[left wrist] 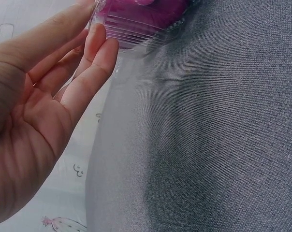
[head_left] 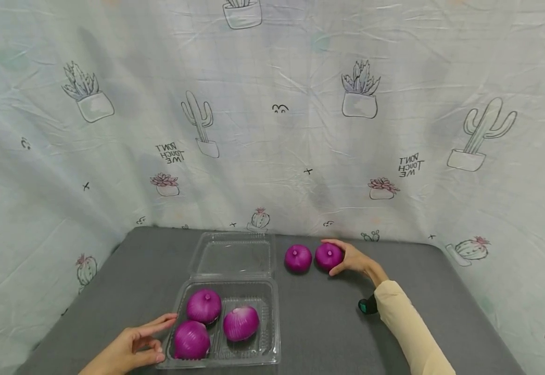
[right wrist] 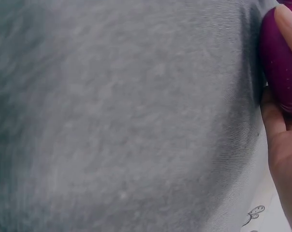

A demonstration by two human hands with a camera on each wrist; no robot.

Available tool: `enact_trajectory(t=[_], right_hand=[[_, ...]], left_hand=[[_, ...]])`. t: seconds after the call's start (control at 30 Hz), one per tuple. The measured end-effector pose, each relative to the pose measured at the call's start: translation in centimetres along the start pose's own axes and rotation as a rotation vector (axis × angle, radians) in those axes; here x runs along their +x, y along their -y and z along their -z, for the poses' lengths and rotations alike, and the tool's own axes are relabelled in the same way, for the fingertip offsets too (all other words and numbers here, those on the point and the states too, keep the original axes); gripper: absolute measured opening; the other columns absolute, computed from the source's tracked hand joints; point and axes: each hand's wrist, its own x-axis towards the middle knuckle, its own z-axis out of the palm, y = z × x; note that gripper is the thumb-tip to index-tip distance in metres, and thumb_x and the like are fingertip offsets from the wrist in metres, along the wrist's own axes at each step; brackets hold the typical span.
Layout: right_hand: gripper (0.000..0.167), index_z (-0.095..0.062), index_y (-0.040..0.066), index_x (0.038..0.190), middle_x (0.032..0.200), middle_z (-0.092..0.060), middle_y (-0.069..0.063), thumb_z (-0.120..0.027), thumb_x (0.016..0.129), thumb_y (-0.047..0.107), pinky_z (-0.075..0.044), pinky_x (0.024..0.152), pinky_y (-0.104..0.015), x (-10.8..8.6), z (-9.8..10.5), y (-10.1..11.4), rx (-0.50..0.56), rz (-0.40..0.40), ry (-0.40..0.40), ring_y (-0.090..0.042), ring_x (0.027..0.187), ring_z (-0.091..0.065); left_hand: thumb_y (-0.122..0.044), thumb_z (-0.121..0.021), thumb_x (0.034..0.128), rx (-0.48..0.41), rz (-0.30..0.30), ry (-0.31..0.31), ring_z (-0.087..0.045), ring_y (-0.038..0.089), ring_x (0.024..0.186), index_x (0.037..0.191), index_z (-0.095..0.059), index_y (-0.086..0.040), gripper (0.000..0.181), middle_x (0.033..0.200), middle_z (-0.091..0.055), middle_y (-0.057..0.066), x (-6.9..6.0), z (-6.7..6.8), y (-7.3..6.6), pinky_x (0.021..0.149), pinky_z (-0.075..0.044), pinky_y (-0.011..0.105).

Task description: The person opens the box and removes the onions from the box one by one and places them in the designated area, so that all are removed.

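Right of the box, an onion is grasped by the right hand; the box's left edge is likely steadied by the relaxed left hand.

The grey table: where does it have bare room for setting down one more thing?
The table is bare between the clear container and the right sleeve, right of that sleeve, and left of the open lid. Crowded: right of the lid, where the right hand holds one onion beside a second onion, and the container's left half, with two onions.
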Motion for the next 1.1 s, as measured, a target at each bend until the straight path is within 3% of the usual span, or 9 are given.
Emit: enact_trajectory(t=[0.33, 0.47, 0.7, 0.9, 1.1], right_hand=[[0.093, -0.033, -0.004, 0.145, 0.141, -0.038, -0.027, -0.084, 0.067, -0.004, -0.043, 0.094, -0.044, -0.5, 0.0, 0.0, 0.008, 0.077, 0.037, -0.041, 0.124, -0.041], [0.089, -0.035, -0.002, 0.144, 0.140, -0.041, -0.025, -0.082, 0.069, -0.006, -0.044, 0.093, -0.042, -0.4, 0.3, -0.3, 0.013, 0.050, 0.040, -0.039, 0.124, -0.043], [0.088, -0.036, -0.003, 0.143, 0.141, -0.039, -0.027, -0.081, 0.068, -0.008, -0.041, 0.096, -0.050, -0.5, 1.3, 0.0, 0.004, 0.056, 0.063, -0.044, 0.125, -0.040], [0.089, -0.036, -0.004, 0.143, 0.142, -0.038, -0.027, -0.081, 0.066, -0.010, -0.039, 0.097, -0.053, -1.0, 2.2, -0.2, 0.012, 0.033, 0.108, -0.045, 0.126, -0.038], [0.090, -0.036, -0.003, 0.144, 0.144, -0.037, -0.026, -0.081, 0.065, -0.010, -0.039, 0.097, -0.050, -1.4, 2.5, -0.4, 0.037, -0.008, 0.137, -0.042, 0.126, -0.039]], left_hand=[[0.011, -0.048, 0.0943, 0.069, -0.022, -0.018, -0.061, 0.012, 0.082, 0.143, -0.035, 0.010, 0.050, 0.144, -0.040, -0.022, 0.1, -0.1, 0.0, 0.076, -0.049, 0.024], [0.011, -0.049, 0.0939, 0.082, -0.035, -0.017, -0.061, 0.012, 0.081, 0.143, -0.034, 0.010, 0.051, 0.145, -0.040, -0.022, 0.1, -0.2, -0.1, 0.076, -0.049, 0.024], [0.011, -0.051, 0.0930, 0.136, -0.049, -0.037, -0.061, 0.013, 0.080, 0.140, -0.035, 0.013, 0.050, 0.144, -0.040, -0.023, 0.1, -0.3, -0.2, 0.075, -0.049, 0.024], [0.011, -0.051, 0.0928, 0.121, -0.049, -0.031, -0.061, 0.012, 0.081, 0.141, -0.035, 0.012, 0.051, 0.145, -0.040, -0.022, 0.2, -0.3, -0.1, 0.076, -0.049, 0.024], [0.010, -0.049, 0.0941, 0.091, -0.012, -0.027, -0.061, 0.011, 0.081, 0.143, -0.036, 0.007, 0.051, 0.144, -0.039, -0.024, 0.1, -0.3, -0.3, 0.076, -0.049, 0.025]])
